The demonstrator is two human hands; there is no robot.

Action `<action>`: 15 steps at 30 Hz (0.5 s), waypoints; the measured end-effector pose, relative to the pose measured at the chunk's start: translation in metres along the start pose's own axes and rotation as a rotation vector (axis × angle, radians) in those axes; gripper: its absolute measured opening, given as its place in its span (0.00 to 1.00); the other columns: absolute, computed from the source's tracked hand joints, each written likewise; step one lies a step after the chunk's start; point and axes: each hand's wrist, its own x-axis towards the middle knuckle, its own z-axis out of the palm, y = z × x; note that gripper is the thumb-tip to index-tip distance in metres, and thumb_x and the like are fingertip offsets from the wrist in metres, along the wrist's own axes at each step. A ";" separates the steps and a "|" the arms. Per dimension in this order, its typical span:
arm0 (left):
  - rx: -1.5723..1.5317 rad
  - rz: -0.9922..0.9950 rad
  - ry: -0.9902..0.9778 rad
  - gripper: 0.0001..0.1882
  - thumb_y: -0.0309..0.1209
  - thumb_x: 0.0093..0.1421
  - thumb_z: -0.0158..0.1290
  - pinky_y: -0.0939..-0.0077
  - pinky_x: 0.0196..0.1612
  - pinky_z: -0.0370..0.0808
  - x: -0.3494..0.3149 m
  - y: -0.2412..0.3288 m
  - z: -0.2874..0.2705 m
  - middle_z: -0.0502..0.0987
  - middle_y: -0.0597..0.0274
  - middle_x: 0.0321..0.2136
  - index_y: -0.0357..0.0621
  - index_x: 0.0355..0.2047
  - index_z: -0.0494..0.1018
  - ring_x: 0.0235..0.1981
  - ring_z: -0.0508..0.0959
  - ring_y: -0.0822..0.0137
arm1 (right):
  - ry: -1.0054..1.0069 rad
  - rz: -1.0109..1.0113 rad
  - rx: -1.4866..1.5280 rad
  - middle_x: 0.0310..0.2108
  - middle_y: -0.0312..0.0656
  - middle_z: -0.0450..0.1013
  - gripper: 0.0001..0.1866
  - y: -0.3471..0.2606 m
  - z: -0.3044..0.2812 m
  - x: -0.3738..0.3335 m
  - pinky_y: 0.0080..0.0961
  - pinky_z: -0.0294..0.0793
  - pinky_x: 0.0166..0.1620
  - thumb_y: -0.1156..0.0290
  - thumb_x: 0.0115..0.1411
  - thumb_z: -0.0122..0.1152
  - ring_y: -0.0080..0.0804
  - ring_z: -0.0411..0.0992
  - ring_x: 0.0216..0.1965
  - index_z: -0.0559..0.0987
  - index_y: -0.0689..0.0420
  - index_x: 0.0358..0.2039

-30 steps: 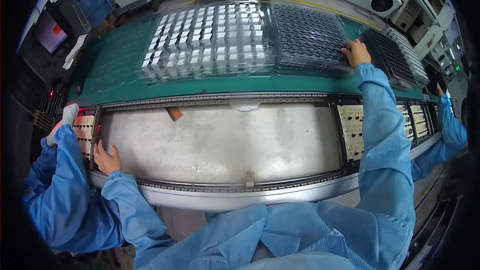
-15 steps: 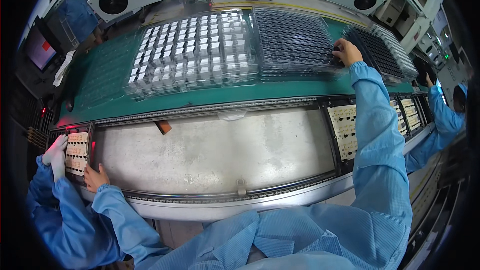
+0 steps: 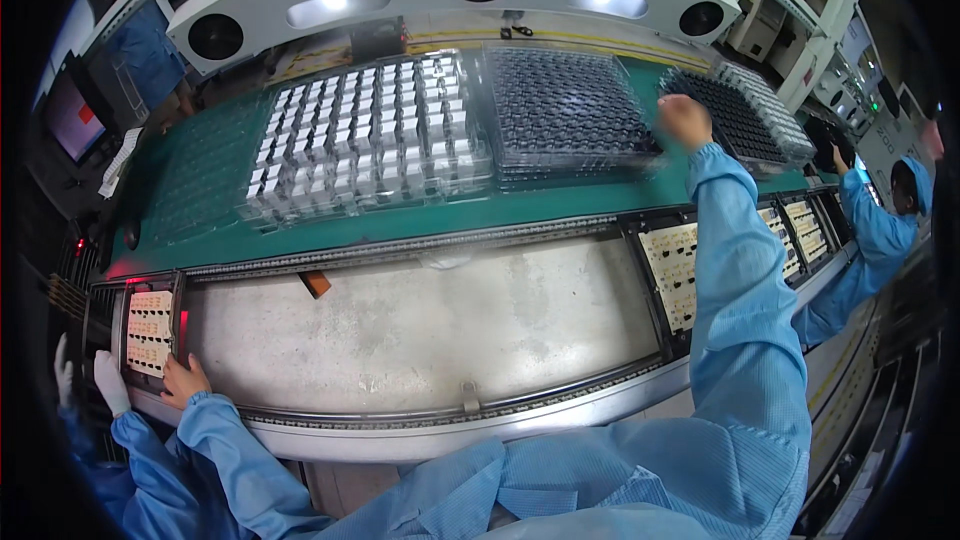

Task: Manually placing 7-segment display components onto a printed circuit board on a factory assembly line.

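Note:
At the line's left end, my left hand (image 3: 188,382) grips the lower right edge of a dark board carrier (image 3: 177,312), thumb apart from the fingers. That carrier frames a cream circuit board (image 3: 150,333) with black parts. My right hand (image 3: 686,122) is raised and blurred by motion, its fingers curled together. It hovers beside the right edge of a clear tray stack (image 3: 570,115) filled with black parts. Whatever the fingers hold is hidden by blur.
Clear trays of white blocks (image 3: 365,135) stand left on the green worktop (image 3: 390,225). More black parts (image 3: 730,115) lie in trays at right. Carriers with cream boards (image 3: 668,265) sit on the rail's right. White-gloved hands (image 3: 110,383) of a co-worker are at far left; another person (image 3: 868,225) works at right.
My right hand has drawn slightly away from the black parts tray. The co-worker's gloved hands have come off the left carrier. My left hand stays at the carrier's edge.

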 end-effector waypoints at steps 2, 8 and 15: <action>-0.005 -0.003 -0.002 0.26 0.49 0.59 0.49 0.41 0.58 0.55 -0.006 0.002 -0.008 0.68 0.66 0.54 0.56 0.56 0.64 0.55 0.68 0.62 | -0.036 0.100 0.133 0.33 0.39 0.74 0.19 -0.001 0.001 -0.001 0.23 0.72 0.27 0.60 0.58 0.62 0.28 0.77 0.31 0.72 0.61 0.42; -0.063 0.102 0.031 0.19 0.47 0.58 0.50 0.43 0.57 0.56 -0.012 -0.006 -0.039 0.77 0.62 0.41 0.52 0.45 0.73 0.44 0.76 0.57 | -0.158 0.119 0.305 0.35 0.39 0.75 0.22 -0.021 0.021 -0.036 0.19 0.74 0.31 0.60 0.56 0.64 0.27 0.76 0.34 0.72 0.63 0.42; -0.205 0.518 0.102 0.21 0.47 0.56 0.51 0.54 0.38 0.69 -0.065 0.009 -0.067 0.77 0.47 0.21 0.41 0.24 0.79 0.27 0.78 0.47 | -0.322 0.080 0.222 0.27 0.29 0.70 0.14 -0.058 0.037 -0.070 0.09 0.62 0.26 0.58 0.62 0.56 0.12 0.64 0.23 0.75 0.56 0.40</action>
